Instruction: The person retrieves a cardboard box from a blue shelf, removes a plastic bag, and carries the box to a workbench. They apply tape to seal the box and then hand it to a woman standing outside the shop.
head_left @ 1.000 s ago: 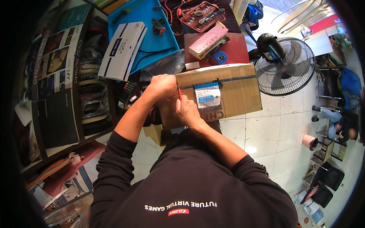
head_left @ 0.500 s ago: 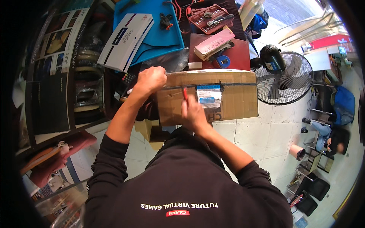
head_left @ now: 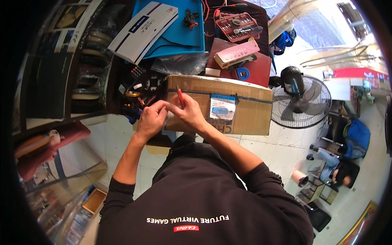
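A large brown cardboard box (head_left: 251,104) stands before me, with a dark strip of tape along its upper part and a white-and-blue label (head_left: 222,107) on it. My right hand (head_left: 190,113) is in front of the box's left part, closed around a slim red tool (head_left: 180,94) with a thin metallic tip pointing up. Touching it at the fingertips is my left hand (head_left: 151,121), pinched closed at the box's left edge. Something pale shows between the two hands, too small to name; what the left fingers grip is hidden.
Behind the box, the table holds a blue tray (head_left: 192,43), a white carton (head_left: 143,30), a red tool case (head_left: 239,26), a pink-topped booklet (head_left: 237,53) and a blue tape measure (head_left: 242,73). A black fan (head_left: 300,102) stands right; shelves (head_left: 87,77) line the left.
My left hand has come down from the box's upper left corner to meet my right hand. The right hand has moved left with the red tool, off the tape near the label.
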The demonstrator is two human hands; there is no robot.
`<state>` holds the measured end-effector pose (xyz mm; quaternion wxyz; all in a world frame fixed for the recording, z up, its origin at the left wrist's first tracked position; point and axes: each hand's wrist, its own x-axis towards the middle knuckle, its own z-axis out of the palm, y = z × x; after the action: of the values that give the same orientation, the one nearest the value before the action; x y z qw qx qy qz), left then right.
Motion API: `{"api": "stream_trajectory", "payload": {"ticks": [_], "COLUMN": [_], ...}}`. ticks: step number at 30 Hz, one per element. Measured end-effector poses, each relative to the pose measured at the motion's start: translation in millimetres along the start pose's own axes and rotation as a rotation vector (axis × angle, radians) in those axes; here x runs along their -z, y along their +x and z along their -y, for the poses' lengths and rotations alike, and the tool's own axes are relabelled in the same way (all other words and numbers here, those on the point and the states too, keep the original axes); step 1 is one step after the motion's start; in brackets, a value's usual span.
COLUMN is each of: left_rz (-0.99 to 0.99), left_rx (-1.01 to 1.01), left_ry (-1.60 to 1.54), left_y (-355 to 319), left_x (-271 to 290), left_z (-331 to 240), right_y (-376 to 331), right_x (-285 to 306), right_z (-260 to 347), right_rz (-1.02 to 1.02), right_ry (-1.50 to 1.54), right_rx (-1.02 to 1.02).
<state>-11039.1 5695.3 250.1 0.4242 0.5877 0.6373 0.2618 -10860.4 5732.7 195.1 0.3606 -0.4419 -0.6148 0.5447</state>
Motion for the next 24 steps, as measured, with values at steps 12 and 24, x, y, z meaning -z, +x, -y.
{"api": "stream_trajectory", "payload": {"ticks": [12, 24], "left_rz": [0.47, 0.467], "left_rx": [-0.088, 0.026], "left_ry": [-0.002, 0.793], "left_y": [-5.0, 54.3], "left_x": [-68.7, -78.3], "left_z": [-62.1, -59.4], "right_y": [-101.0, -107.3], "right_x": [112.3, 163.8], "right_z": [4.6, -54.9], "right_rz": [-0.125, -0.568], "right_ry": [-0.11, -0.381], "right_rx": [-0.111, -0.258]}}
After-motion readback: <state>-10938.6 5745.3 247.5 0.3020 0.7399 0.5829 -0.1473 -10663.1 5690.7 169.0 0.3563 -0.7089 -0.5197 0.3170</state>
